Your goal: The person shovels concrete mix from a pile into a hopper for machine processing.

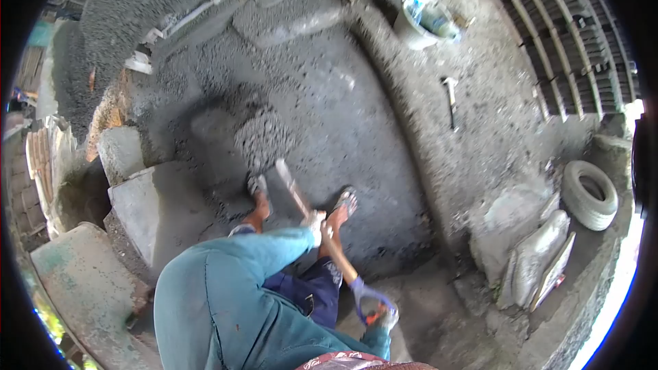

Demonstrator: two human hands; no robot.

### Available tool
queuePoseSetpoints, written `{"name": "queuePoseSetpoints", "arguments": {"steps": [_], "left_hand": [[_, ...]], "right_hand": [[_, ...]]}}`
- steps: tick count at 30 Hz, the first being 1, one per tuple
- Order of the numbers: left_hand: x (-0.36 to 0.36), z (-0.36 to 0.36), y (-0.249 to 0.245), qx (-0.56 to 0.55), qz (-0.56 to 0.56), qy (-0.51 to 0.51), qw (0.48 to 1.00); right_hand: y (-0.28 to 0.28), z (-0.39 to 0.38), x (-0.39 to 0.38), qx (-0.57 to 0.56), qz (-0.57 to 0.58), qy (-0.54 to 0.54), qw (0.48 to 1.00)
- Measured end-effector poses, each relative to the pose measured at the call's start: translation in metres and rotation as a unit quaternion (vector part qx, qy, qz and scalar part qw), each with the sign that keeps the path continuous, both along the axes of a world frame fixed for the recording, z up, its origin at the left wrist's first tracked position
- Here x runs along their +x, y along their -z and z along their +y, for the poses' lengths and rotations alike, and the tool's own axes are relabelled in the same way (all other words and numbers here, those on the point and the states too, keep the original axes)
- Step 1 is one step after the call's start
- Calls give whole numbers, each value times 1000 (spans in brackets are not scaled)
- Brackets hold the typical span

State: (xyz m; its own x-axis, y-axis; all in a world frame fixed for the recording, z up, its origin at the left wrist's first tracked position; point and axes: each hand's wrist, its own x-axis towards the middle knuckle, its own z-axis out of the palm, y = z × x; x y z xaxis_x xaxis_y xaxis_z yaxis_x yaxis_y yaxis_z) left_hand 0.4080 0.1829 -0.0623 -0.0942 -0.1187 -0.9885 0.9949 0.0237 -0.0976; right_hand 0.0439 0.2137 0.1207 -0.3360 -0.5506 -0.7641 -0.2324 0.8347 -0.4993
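A shovel (295, 190) slants across the view, its head up ahead of my feet and its grip low at the right. My left hand (317, 226), pale as if gloved or dusty, is closed round the wooden shaft. My right hand (385, 315) is closed on the purple D-shaped handle (361, 294) at the end. Lumpy grey wet mix (266, 136) lies where the blade is and hides it. My sandalled feet (345, 200) stand apart on the grey floor, one on each side of the shaft.
A dark gravelly heap (137, 14) rises at the upper left. Beyond a low ledge on the right are a bucket with plastic bottles (415, 31), a hammer (450, 103), a tyre (589, 195) and a filled sack (538, 257). Concrete slabs (133, 209) stand at the left.
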Motion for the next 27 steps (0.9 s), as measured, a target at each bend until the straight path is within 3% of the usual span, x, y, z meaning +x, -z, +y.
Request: {"name": "queuePoseSetpoints", "arguments": {"steps": [3, 7, 9, 10, 12, 14, 16, 17, 19, 20, 21, 24, 25, 27], "left_hand": [[-49, 10, -53, -45, 1, 36, 998], [-52, -23, -154, -11, -23, 27, 999], [-26, -41, -221, -132, -79, 6, 988], [-18, -56, -205, -157, -59, -35, 985], [43, -82, -333, -176, -127, -42, 975], [103, -98, -397, -322, -167, -89, 927], [170, -116, -469, -401, -215, -65, 888], [198, -118, -518, -384, -236, -61, 891], [258, -123, -551, -488, -282, -72, 823], [284, -120, -570, -495, -294, -77, 814], [311, -116, -575, -522, -289, -94, 797], [386, -96, -558, -600, -350, -138, 706], [407, -84, -540, -618, -350, -151, 687], [432, -54, -509, -575, -378, -188, 701]], "right_hand": [[-29, -17, -1, 34, -1, -47, 998], [-41, -68, 47, -38, -108, -37, 993], [-65, -94, 68, -102, -164, -74, 978], [-81, -106, 77, -145, -189, -99, 966], [-119, -129, 95, -240, -246, -145, 928], [-163, -154, 112, -361, -295, -194, 863], [-204, -174, 140, -458, -315, -237, 797], [-226, -186, 165, -505, -301, -260, 766], [-275, -196, 228, -597, -233, -310, 703], [-305, -189, 267, -613, -232, -284, 699], [-334, -176, 298, -628, -230, -263, 695], [-384, -146, 370, -777, 45, -389, 493], [-384, -145, 392, -823, -15, -422, 380], [-379, -123, 412, -748, 46, -576, 326]]}}
